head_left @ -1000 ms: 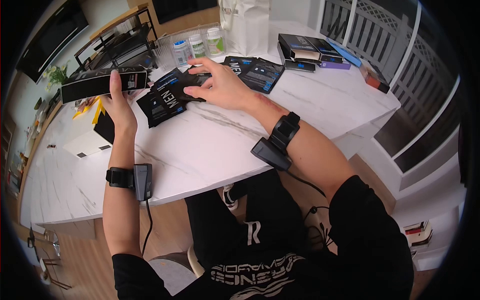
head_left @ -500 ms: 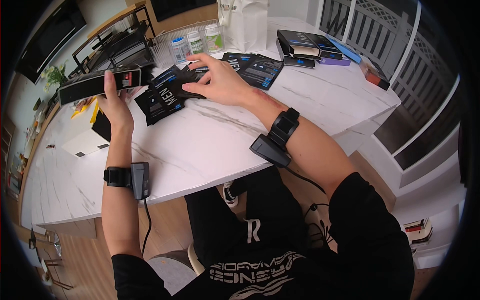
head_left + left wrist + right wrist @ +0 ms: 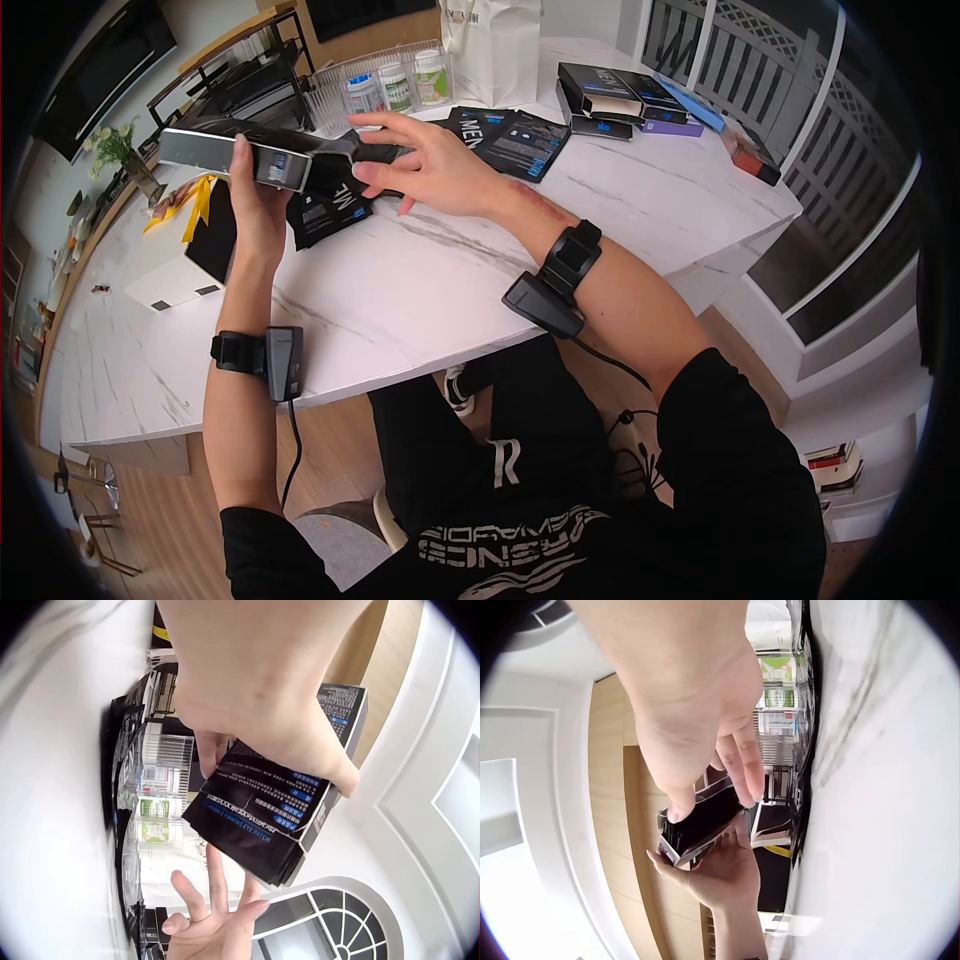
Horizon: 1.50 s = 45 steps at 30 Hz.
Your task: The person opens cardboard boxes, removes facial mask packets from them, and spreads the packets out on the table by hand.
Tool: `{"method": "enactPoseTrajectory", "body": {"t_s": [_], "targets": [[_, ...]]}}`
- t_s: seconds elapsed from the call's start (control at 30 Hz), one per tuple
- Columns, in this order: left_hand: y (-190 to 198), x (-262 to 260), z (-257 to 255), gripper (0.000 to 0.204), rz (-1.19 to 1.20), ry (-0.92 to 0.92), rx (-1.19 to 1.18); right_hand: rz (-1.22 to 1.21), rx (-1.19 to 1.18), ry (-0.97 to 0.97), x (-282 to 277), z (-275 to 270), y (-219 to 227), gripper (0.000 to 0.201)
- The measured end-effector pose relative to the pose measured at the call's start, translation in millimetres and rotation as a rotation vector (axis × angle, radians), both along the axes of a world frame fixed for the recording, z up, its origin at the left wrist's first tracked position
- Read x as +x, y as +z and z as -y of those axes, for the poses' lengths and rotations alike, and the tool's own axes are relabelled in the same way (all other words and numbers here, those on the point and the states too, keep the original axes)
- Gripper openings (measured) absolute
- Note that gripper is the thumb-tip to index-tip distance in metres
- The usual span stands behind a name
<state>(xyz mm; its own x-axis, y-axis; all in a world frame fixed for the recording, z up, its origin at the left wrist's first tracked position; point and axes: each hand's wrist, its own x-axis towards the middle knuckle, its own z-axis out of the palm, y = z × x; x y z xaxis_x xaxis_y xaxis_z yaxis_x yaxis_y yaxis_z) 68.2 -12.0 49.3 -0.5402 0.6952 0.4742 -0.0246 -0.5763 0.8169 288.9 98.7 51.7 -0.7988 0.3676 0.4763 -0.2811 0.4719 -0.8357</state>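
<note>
My left hand (image 3: 258,215) grips a flat black box (image 3: 235,162) with a silvery side, raised over the table, thumb on the near side. Black sachets lettered "eye patch" (image 3: 240,817) show at the box's end in the left wrist view, their edges layered. Facing that end is my right hand (image 3: 435,175), fingers spread and thumb apart, fingertips close by the box end. In the right wrist view its thumb and fingers overlap the box's dark end (image 3: 701,821). Below both hands, black "MEN" sachets (image 3: 515,145) lie fanned across the table (image 3: 400,300).
Behind the sachets stands a clear ribbed bin (image 3: 325,100) with several bottles (image 3: 431,78). A white paper bag (image 3: 495,55) is beside it. Stacked boxes (image 3: 610,92) sit at the back right. On the left are a white box (image 3: 175,275) with yellow ribbon and a flower vase (image 3: 145,178).
My left hand has turned the box and brought its end rightward to my right hand, its silvery side now showing. My right hand has lifted slightly from the sachets, fingers spreading.
</note>
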Motion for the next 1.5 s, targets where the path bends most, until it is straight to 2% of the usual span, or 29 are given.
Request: {"method": "enactPoseTrajectory", "body": {"t_s": [0.03, 0.17, 0.23, 0.3, 0.37, 0.43, 0.47, 0.53, 0.7, 0.8, 0.83, 0.93, 1.03, 1.07, 1.13, 1.17, 1.2, 1.23, 1.27, 1.33, 1.37, 1.5], "targets": [[-1, 2, 0, 0.056, -0.021, -0.024, -0.027, -0.029, -0.074, 0.038, -2, 0, 0, 0.066], [-4, 2, -2, 0.054, -0.053, -0.007, -0.068, -0.148, -0.103, 0.073, -14, -10, -9, 0.057], [-4, 0, -1, 0.053, -0.079, 0.007, -0.059, -0.143, -0.054, 0.017, -16, -13, -11, 0.042], [-5, -4, -3, 0.052, -0.104, 0.021, -0.047, -0.164, 0.014, -0.016, -18, -16, -12, 0.04], [-8, -6, -3, 0.054, -0.231, 0.092, -0.12, -0.185, 0.08, -0.049, -13, -8, -3, 0.038], [-12, -2, -4, 0.056, -0.339, 0.195, -0.099, 0.091, 0.09, -0.189, 0, -1, 9, 0.037], [-12, 1, -4, 0.057, -0.402, 0.237, -0.09, 0.089, 0.093, -0.192, -2, -1, 6, 0.037], [-9, 11, 0, 0.056, -0.42, 0.201, -0.105, -0.078, 0.036, -0.061, -8, 0, -2, 0.04], [-6, 26, 2, 0.057, -0.443, 0.191, -0.086, -0.109, 0.137, 0.015, -8, 3, -6, 0.05], [-6, 28, -1, 0.061, -0.485, 0.203, -0.063, -0.263, 0.364, -0.002, -4, 14, -3, 0.07], [-4, 35, 0, 0.065, -0.521, 0.211, -0.06, -0.223, 0.364, 0.029, -3, 14, 0, 0.078], [0, 50, 1, 0.077, -0.599, 0.251, -0.026, -0.141, 0.387, -0.026, -1, 16, 7, 0.075], [-6, 47, 3, 0.094, -0.755, 0.238, -0.006, -0.193, 0.322, -0.04, -2, 13, 6, 0.071], [-8, 42, 0, 0.094, -0.756, 0.24, 0.0, -0.242, 0.318, -0.049, -2, 12, 5, 0.07], [-10, 38, -4, 0.089, -0.644, 0.223, 0.026, -0.277, 0.303, -0.038, -2, 9, 3, 0.071], [-9, 38, -3, 0.072, -0.601, 0.207, 0.022, -0.225, 0.24, -0.081, -1, 6, 4, 0.071], [-9, 39, -2, 0.072, -0.598, 0.214, 0.022, -0.173, 0.176, -0.122, 0, 4, 5, 0.07], [-6, 40, -1, 0.065, -0.597, 0.204, -0.003, -0.201, 0.169, -0.112, -1, 2, 5, 0.06], [-4, 41, -1, 0.059, -0.597, 0.192, -0.027, -0.2, 0.171, -0.107, -3, -3, 5, 0.06], [-5, 40, -4, 0.057, -0.613, 0.183, -0.014, -0.311, 0.018, -0.054, -6, -11, 3, 0.055], [-6, 42, -4, 0.057, -0.644, 0.169, -0.017, -0.254, -0.068, -0.036, -3, -16, 5, 0.049], [-5, 46, -6, 0.055, -0.678, 0.142, -0.044, -0.283, -0.12, -0.011, -6, -29, 0, 0.044]]}}
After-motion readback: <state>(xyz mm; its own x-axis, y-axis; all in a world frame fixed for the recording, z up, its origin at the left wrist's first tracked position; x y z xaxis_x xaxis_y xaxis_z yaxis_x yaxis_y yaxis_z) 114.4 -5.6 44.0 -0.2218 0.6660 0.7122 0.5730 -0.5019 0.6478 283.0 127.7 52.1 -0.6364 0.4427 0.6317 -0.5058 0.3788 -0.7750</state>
